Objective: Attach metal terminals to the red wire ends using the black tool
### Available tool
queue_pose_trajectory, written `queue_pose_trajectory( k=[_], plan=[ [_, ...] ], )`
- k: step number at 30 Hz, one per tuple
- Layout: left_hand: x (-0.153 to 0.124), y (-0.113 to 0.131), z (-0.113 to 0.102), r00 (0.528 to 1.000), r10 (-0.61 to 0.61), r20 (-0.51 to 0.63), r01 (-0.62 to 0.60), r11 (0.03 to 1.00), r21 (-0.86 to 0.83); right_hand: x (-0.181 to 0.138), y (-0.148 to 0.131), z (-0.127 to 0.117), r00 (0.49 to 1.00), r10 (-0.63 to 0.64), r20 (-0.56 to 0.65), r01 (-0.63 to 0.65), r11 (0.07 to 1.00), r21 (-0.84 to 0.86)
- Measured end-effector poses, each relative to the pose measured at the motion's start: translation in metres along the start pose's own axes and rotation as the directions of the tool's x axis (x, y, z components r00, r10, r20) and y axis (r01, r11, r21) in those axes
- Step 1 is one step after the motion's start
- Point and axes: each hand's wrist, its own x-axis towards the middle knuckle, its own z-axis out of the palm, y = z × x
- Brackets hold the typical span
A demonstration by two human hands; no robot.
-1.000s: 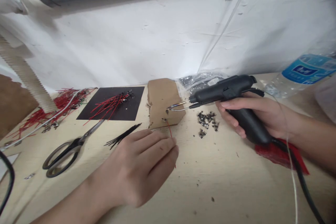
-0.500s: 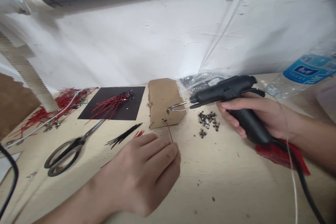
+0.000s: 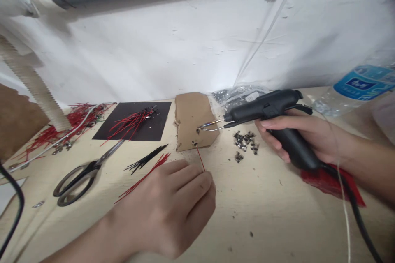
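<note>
Pinched in my left hand [image 3: 173, 205] is a thin red wire [image 3: 200, 159], its far end reaching the near edge of a piece of cardboard [image 3: 194, 111]. A small dark part [image 3: 194, 144] sits on the cardboard close to the wire's end. My right hand [image 3: 296, 131] is wrapped round the grip of a black soldering gun [image 3: 265, 104]. The gun's metal tip [image 3: 210, 124] and the thin feed tube below it come together over the cardboard, beyond the wire's end. Small metal parts [image 3: 245, 141] lie in a loose pile right of the cardboard.
Black wires [image 3: 146, 158] and red wires [image 3: 145, 176] lie left of my left hand. Scissors [image 3: 77, 183] rest near a dark sheet [image 3: 160, 123] bearing red wires. A plastic bottle [image 3: 358, 84] and a red bag [image 3: 327, 185] are at right. A wall [image 3: 154, 49] stands behind.
My left hand has moved slightly down and to the right, with the red wire still in it; more of the loose red wires beside it shows. The soldering gun stays almost still.
</note>
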Motion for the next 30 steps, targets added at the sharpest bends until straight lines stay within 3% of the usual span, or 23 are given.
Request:
queue_pose_trajectory(
  k=[12, 20, 26, 30],
  plan=[
    [-0.002, 0.001, 0.004, 0.999, -0.041, 0.001, 0.041, 0.999, -0.007, -0.001, 0.001, -0.002, 0.999, 0.039, -0.035, -0.039, 0.999, 0.014],
    [0.0, -0.002, 0.004, 0.999, 0.018, 0.04, -0.02, 0.999, 0.037, -0.001, 0.001, 0.0, 0.998, 0.054, -0.039, -0.054, 0.998, 0.017],
    [-0.003, -0.005, 0.005, 0.997, -0.08, 0.024, 0.079, 0.996, 0.042, -0.001, 0.003, -0.003, 0.996, 0.064, -0.065, -0.063, 0.998, 0.026],
    [-0.008, -0.01, 0.006, 0.993, -0.113, 0.034, 0.105, 0.976, 0.189, -0.002, 0.004, -0.002, 0.997, 0.055, -0.062, -0.053, 0.998, 0.033]
  ],
)
